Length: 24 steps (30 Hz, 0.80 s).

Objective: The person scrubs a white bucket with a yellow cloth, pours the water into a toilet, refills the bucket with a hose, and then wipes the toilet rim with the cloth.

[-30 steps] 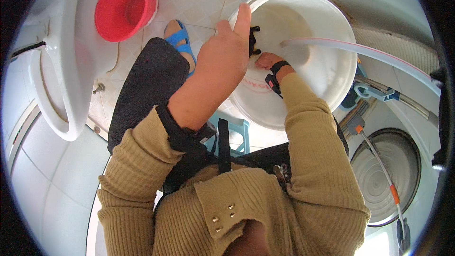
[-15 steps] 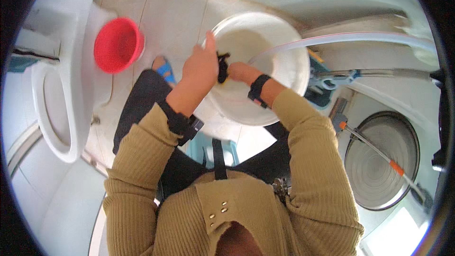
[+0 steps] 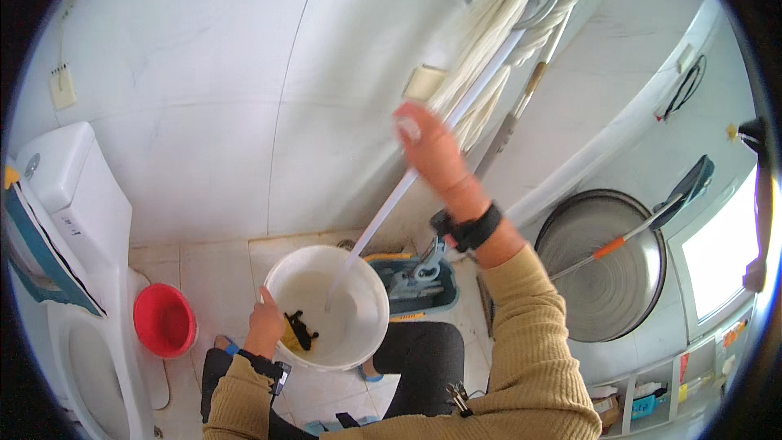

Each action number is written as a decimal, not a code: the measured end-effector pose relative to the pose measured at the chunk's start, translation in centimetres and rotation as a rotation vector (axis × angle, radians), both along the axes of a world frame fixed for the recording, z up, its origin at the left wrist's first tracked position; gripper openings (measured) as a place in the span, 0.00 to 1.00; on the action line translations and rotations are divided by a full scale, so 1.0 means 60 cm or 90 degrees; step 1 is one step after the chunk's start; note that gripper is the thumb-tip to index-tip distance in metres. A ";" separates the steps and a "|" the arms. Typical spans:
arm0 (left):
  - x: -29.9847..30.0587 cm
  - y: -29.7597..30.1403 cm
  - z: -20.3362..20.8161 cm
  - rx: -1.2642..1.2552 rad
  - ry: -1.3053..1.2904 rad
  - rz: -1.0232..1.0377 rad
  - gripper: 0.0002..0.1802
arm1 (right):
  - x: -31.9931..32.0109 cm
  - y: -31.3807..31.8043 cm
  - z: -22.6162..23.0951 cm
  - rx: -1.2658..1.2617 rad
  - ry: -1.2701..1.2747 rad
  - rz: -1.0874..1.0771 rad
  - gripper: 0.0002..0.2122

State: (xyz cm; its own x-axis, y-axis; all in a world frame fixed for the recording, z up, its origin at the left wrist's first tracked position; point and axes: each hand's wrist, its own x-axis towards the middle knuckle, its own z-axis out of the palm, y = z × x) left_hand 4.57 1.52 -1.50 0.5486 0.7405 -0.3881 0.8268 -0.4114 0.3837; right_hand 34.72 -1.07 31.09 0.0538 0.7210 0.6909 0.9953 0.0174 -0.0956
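Note:
My left hand is at the left rim of a white bucket, closed, with one finger stretched along the rim. Against it, inside the bucket, a limp black-and-yellow thing hangs; its kind is unclear. A pale hose runs down into the bucket. High above the bucket my right hand is raised in front of the hose and some mop strands. Motion smears its fingers, and a white patch shows on it. Whether it touches the hose cannot be seen.
A red basin stands on the floor beside the white toilet. Right of the bucket is a dark teal tub. Mops with cream strands hang on the wall. A large round metal pan leans at right behind a long-handled tool.
My right hand has left the bucket and risen high toward the mops. My left hand stays at the bucket rim beside the black-and-yellow thing. The view has tilted up toward the wall.

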 end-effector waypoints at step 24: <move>0.002 0.038 -0.044 -0.037 -0.200 0.126 0.24 | 0.225 -0.050 0.171 -0.102 0.140 -0.019 0.17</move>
State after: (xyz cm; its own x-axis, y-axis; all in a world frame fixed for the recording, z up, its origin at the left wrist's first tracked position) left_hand 4.72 3.78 -4.14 0.4961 0.8259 -0.2677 0.7259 -0.2254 0.6498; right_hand 48.24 -4.10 41.33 0.2132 0.8160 0.5373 0.9500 -0.0448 -0.3089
